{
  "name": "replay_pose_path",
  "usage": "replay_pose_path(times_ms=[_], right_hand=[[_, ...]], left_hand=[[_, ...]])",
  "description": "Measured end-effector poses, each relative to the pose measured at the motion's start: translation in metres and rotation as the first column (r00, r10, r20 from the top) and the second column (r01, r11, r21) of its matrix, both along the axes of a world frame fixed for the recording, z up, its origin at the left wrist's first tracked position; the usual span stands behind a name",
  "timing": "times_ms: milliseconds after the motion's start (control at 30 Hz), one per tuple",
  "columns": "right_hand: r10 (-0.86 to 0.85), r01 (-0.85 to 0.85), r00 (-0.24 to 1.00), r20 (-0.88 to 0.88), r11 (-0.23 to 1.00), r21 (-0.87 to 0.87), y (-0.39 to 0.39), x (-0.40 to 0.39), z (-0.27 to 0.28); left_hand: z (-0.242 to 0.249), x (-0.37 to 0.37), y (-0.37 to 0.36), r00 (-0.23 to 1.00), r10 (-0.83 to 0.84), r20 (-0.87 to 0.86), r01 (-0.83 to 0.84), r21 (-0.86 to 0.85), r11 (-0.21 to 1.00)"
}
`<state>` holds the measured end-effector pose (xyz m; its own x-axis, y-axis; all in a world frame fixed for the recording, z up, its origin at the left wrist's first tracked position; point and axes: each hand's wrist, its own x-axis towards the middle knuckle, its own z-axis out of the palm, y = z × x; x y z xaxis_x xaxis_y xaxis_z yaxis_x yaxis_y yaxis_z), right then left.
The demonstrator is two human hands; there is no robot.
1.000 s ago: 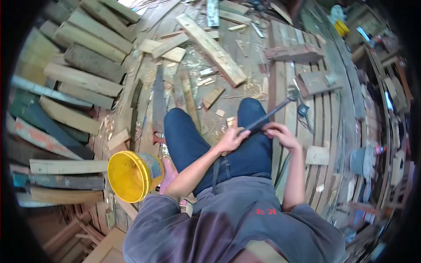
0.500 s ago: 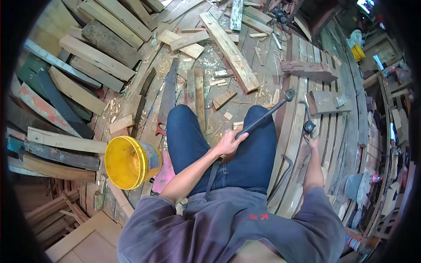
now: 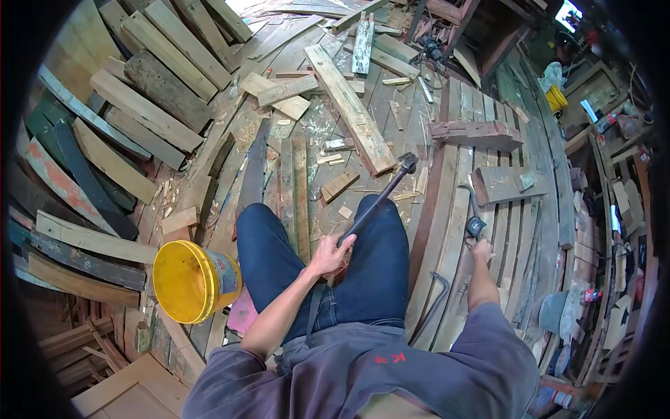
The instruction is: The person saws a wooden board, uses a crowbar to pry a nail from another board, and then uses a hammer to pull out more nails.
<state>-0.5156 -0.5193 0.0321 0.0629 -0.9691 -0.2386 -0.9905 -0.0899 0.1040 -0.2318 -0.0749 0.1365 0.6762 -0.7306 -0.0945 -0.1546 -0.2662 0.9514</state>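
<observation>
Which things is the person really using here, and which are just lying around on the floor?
In use:
- long dark tool, gripped by the left hand
- small dark object, reached by the right hand

Just lying about:
- yellow bucket
- handsaw
- long plank
- bent metal bar
- wood scraps

Bright yellow bucket [image 3: 187,281] with red-and-blue label, dark blue jeans [image 3: 317,262], grey shirt [image 3: 391,370] with red lettering, black hammer [image 3: 377,199], pale and weathered-grey planks [image 3: 352,112].
</observation>
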Motion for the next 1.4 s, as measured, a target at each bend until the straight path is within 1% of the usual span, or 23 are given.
replay_pose_path(times_ms=[100, 133, 233, 267, 333, 367, 400, 533, 633, 733, 833, 867, 933, 1033, 1067, 1100, 1133, 1167, 1200, 1233, 1267, 1300, 1400], right_hand=[[0.093, -0.092, 0.994, -0.06, 0.995, 0.026, -0.034, -0.021, -0.049], [0.186, -0.189, 0.979, -0.084, 0.982, -0.022, -0.027, -0.022, -0.043], [0.23, -0.23, 0.972, -0.036, 0.973, 0.008, -0.05, -0.034, -0.061], [0.244, -0.244, 0.97, 0.011, 0.969, -0.042, -0.058, -0.04, -0.066], [0.262, -0.247, 0.958, 0.117, 0.96, -0.128, -0.063, -0.05, -0.071], [0.276, -0.256, 0.951, 0.137, 0.955, -0.147, -0.066, -0.055, -0.066], [0.286, -0.259, 0.945, 0.159, 0.951, -0.167, -0.064, -0.059, -0.05], [0.28, -0.222, 0.893, 0.352, 0.955, -0.198, -0.079, -0.064, -0.005], [0.234, -0.144, 0.923, 0.304, 0.946, -0.291, -0.065, -0.055, 0.038], [0.157, -0.066, 0.94, 0.302, 0.954, -0.291, -0.067, -0.057, 0.057], [0.043, 0.046, 0.798, 0.601, 0.99, -0.132, -0.073, -0.073, 0.058], [-0.018, 0.153, 0.656, 0.754, 0.982, -0.11, -0.067, -0.072, 0.056], [-0.089, 0.108, 0.367, 0.926, 0.993, 0.053, -0.035, -0.059, 0.091], [-0.161, 0.11, -0.101, 0.982, 0.979, 0.172, 0.025, -0.012, 0.138], [-0.253, 0.152, -0.199, 0.947, 0.947, 0.285, 0.048, 0.013, 0.155], [-0.391, -0.276, -0.34, 0.856, 0.911, 0.306, 0.039, 0.015, 0.148], [-0.426, -0.231, -0.395, 0.814, 0.903, 0.361, 0.054, 0.043, 0.158], [-0.396, -0.164, -0.38, 0.836, 0.918, 0.36, 0.06, 0.068, 0.165], [-0.449, -0.511, -0.344, 0.825, 0.826, 0.237, 0.066, 0.089, 0.185], [-0.512, -0.534, -0.309, 0.802, 0.791, 0.299, 0.061, 0.112, 0.189], [-0.484, -0.437, -0.227, 0.845, 0.826, 0.355, 0.073, 0.135, 0.199], [-0.487, -0.517, -0.282, 0.827, 0.803, 0.297, 0.079, 0.158, 0.192], [-0.541, -0.59, -0.403, 0.738, 0.77, 0.242, 0.113, 0.215, 0.185]], left_hand=[[0.014, 0.002, -0.001, 0.999, 0.026, -0.046, -0.025, 0.029, 0.999], [0.009, 0.004, -0.004, 0.999, 0.041, 0.034, -0.04, -0.034, 0.999], [0.008, 0.008, -0.003, 0.998, 0.053, 0.026, -0.053, -0.011, 0.999], [0.0, 0.013, -0.003, 0.999, 0.021, 0.047, -0.025, 0.084, 0.996], [-0.002, 0.012, -0.007, 0.997, 0.043, 0.067, -0.042, -0.018, 0.999], [-0.002, 0.014, -0.01, 0.995, 0.047, 0.088, -0.041, -0.065, 0.997], [-0.004, 0.015, -0.011, 0.999, 0.006, 0.054, -0.007, 0.013, 1.0], [0.002, 0.01, -0.017, 0.997, 0.008, 0.077, -0.008, -0.006, 1.0], [0.002, 0.012, -0.022, 0.998, -0.016, 0.067, 0.018, -0.04, 0.999], [0.008, 0.011, -0.023, 0.999, -0.028, 0.028, 0.03, -0.069, 0.997], [0.01, 0.015, -0.025, 0.998, -0.053, 0.035, 0.056, -0.071, 0.996], [0.009, 0.017, -0.025, 0.997, -0.065, 0.046, 0.068, -0.071, 0.995], [0.004, 0.02, -0.028, 0.999, -0.037, 0.024, 0.039, -0.098, 0.994], [0.008, 0.025, -0.03, 0.996, -0.053, -0.077, 0.05, -0.04, 0.998], [0.004, 0.026, -0.03, 0.999, -0.039, -0.024, 0.038, -0.04, 0.999], [-0.001, 0.028, -0.031, 0.999, -0.033, 0.031, 0.034, -0.043, 0.999], [-0.008, 0.029, -0.034, 0.997, 0.013, 0.076, -0.003, -0.12, 0.993], [-0.014, 0.027, -0.035, 0.992, 0.06, 0.106, -0.038, -0.198, 0.979], [-0.005, 0.029, -0.032, 0.995, 0.029, 0.092, -0.019, -0.105, 0.994], [0.006, 0.033, -0.029, 0.997, 0.006, 0.08, -0.005, -0.008, 1.0], [0.005, 0.035, -0.03, 0.995, 0.036, 0.088, -0.029, -0.082, 0.996], [0.006, 0.037, -0.028, 0.995, 0.038, 0.089, -0.035, -0.038, 0.999], [0.0, 0.042, -0.028, 0.99, 0.117, 0.083, -0.105, -0.139, 0.985]])
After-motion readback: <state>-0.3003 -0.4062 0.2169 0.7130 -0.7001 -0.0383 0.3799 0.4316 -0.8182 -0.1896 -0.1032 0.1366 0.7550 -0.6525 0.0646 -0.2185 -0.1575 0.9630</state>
